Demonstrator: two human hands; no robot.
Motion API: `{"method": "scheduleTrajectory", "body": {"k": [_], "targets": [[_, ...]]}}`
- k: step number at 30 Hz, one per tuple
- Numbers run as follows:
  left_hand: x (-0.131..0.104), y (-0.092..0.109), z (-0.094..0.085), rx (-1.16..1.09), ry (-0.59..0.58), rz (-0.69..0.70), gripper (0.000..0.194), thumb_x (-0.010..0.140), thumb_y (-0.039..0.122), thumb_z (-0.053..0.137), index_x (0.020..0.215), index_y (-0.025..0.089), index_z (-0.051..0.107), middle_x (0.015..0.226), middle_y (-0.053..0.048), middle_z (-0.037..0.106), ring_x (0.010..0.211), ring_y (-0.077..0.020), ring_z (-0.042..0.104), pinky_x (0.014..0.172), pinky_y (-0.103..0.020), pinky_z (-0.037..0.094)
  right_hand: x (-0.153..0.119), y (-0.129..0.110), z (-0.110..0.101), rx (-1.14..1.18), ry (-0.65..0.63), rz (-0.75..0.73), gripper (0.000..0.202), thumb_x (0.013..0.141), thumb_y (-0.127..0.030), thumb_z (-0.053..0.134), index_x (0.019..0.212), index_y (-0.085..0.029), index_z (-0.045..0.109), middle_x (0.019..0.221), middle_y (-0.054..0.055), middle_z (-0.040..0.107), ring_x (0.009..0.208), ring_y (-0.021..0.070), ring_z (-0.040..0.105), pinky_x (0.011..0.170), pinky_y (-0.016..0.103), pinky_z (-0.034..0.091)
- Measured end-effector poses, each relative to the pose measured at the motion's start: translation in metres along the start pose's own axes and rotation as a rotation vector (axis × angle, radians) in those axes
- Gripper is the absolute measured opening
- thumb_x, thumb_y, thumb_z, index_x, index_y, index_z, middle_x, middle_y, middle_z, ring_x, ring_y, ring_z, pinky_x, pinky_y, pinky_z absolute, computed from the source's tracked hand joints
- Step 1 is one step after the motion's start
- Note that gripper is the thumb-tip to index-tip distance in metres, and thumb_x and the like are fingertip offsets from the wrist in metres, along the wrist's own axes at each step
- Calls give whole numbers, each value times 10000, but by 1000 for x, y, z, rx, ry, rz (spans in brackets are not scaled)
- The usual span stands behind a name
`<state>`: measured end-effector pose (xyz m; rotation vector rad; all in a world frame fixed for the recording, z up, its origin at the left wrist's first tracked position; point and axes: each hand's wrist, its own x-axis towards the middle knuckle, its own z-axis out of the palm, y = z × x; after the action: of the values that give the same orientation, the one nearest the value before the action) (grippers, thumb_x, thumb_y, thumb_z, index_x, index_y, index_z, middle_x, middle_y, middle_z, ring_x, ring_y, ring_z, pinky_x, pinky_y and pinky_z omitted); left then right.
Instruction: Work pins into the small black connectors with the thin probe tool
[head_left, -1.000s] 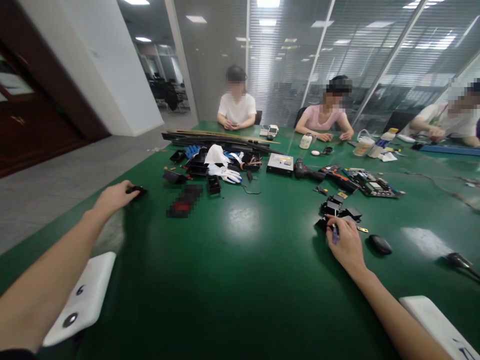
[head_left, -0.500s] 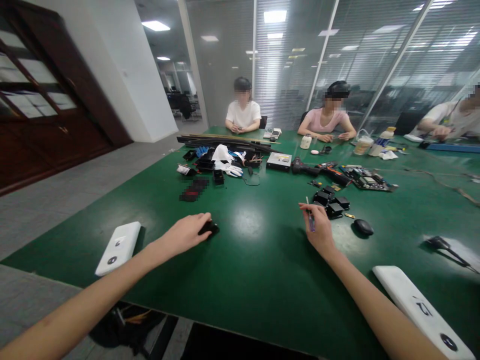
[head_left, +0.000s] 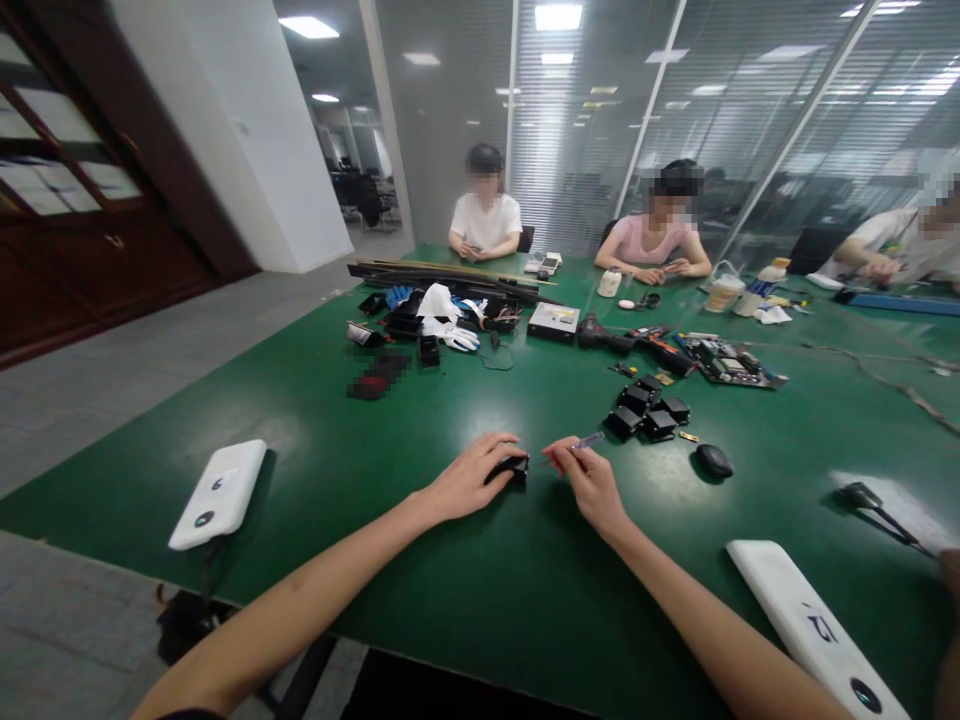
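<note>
Under the fingers of my left hand [head_left: 474, 478] is a small black box [head_left: 514, 466], gripped at its sides and resting on the green table [head_left: 450, 590]. My right hand [head_left: 592, 488] is closed on a slim screwdriver [head_left: 588, 441] with a see-through purplish handle. The handle sticks out above the fingers, and the thin end points left toward the box, a short gap away. The exact tip is too small to make out. To the right of my right hand lies a group of similar black boxes [head_left: 660, 424], with a small yellowish piece [head_left: 688, 437] beside them.
White power banks lie at left [head_left: 221, 492] and right [head_left: 814, 625]. A black mouse [head_left: 713, 461] sits at right. Farther back are a circuit board [head_left: 731, 362], a power drill [head_left: 604, 335], a metal drive [head_left: 553, 321] and white gloves [head_left: 450, 330]. Several people sit around the table.
My left hand has slid the black box right, toward the middle. My right hand has moved left, from beside the black boxes to near the held box, and the screwdriver has turned.
</note>
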<state>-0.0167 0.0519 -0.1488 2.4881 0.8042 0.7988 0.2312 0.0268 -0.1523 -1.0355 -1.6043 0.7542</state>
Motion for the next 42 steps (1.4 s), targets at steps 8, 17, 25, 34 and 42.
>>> {"method": "scheduleTrajectory", "body": {"k": [8, 17, 25, 34, 42], "targets": [[6, 13, 6, 76, 68, 50, 505, 874, 163, 597, 1367, 222, 502, 1361, -103, 585, 1296, -267, 512, 1130, -493, 406, -9, 7, 13, 85, -7, 74, 283, 917, -467, 692, 934, -189, 743, 778, 54, 726, 654, 181, 650, 617, 294, 544], [-9, 27, 21, 86, 109, 81, 632, 804, 6, 486, 1405, 201, 466, 1201, -92, 644, 1142, -241, 586, 1062, -452, 477, -27, 1, 20, 150, 42, -5, 256, 955, -440, 638, 948, -195, 715, 838, 64, 734, 727, 197, 691, 703, 321, 579], [-8, 30, 27, 51, 182, 3, 669, 838, -9, 445, 1460, 235, 426, 1089, -48, 683, 1057, -204, 628, 1015, -412, 513, -33, -3, 20, 7, -4, -59, 226, 963, -412, 632, 932, -201, 706, 763, 30, 678, 695, 181, 644, 682, 293, 541], [-28, 25, 22, -30, 78, 166, 631, 893, 31, 428, 1492, 225, 401, 1207, -57, 698, 1148, -204, 636, 1062, -415, 503, -41, -8, 28, -93, -53, -76, 274, 965, -420, 625, 803, -211, 697, 711, 29, 704, 666, 191, 665, 681, 294, 533], [-29, 21, 14, 15, 40, 190, 630, 904, 51, 424, 1509, 221, 379, 1283, -87, 665, 1181, -207, 637, 1051, -397, 520, -40, -11, 32, -153, -75, -94, 292, 959, -429, 630, 781, -213, 712, 708, 33, 718, 670, 196, 679, 679, 294, 528]]}}
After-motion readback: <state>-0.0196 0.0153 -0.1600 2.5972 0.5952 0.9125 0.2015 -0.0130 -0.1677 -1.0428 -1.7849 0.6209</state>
